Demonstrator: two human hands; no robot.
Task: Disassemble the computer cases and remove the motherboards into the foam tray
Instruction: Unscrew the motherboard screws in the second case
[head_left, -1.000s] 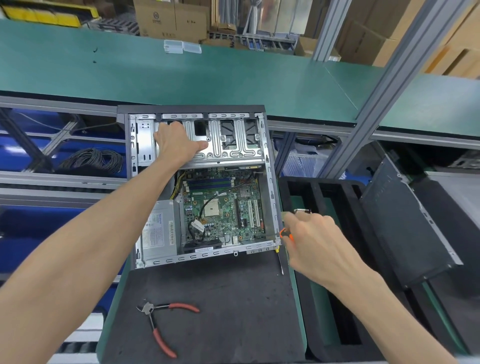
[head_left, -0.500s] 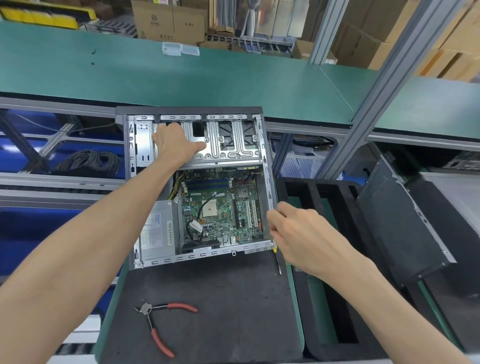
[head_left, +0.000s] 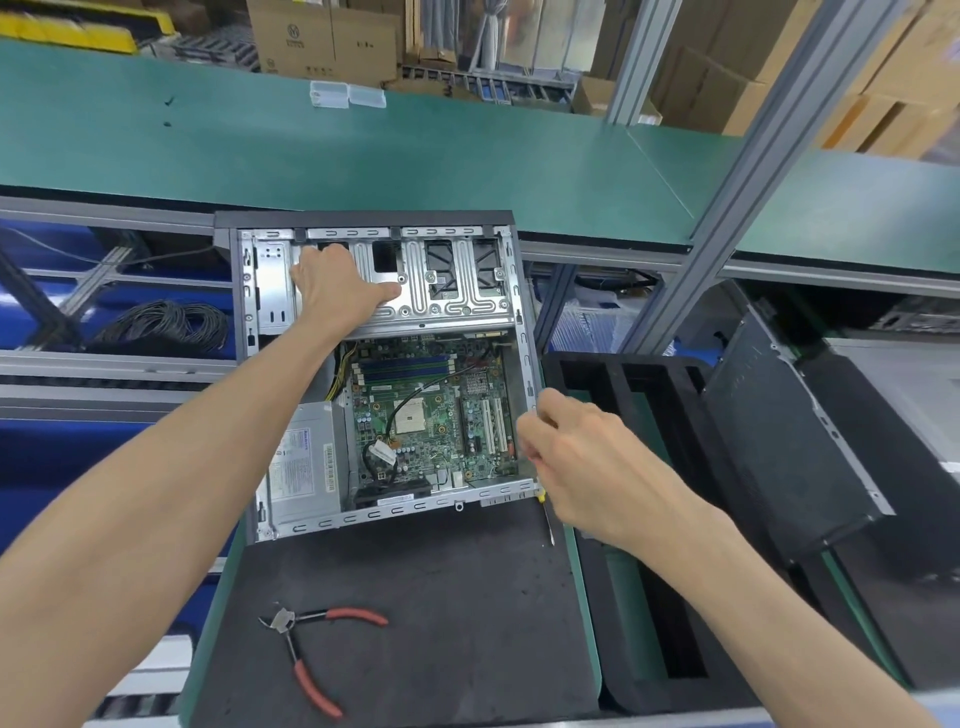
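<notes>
An open computer case (head_left: 524, 332) lies flat on a black foam mat (head_left: 441, 597). Its green motherboard (head_left: 431, 415) sits inside, next to a grey power supply (head_left: 304, 462). My left hand (head_left: 332, 291) rests on the metal drive cage (head_left: 457, 301) at the case's far end, thumb spread, fingertips at a dark cutout. My right hand (head_left: 587, 457) hovers over the case's right wall, its loosely curled fingers over the motherboard's right edge, and I see nothing between them. The black foam tray (head_left: 613, 364) with long slots stands just right of the case.
A screwdriver (head_left: 548, 522) lies on the mat under my right hand. Red-handled pliers (head_left: 306, 654) lie near the mat's front left. A dark case panel (head_left: 779, 441) leans over the tray's right side. A green conveyor (head_left: 363, 156) and a slanted aluminium post (head_left: 727, 208) lie beyond.
My right hand moved left from beside the screwdriver's handle to the case's right wall. My left hand stayed on the drive cage.
</notes>
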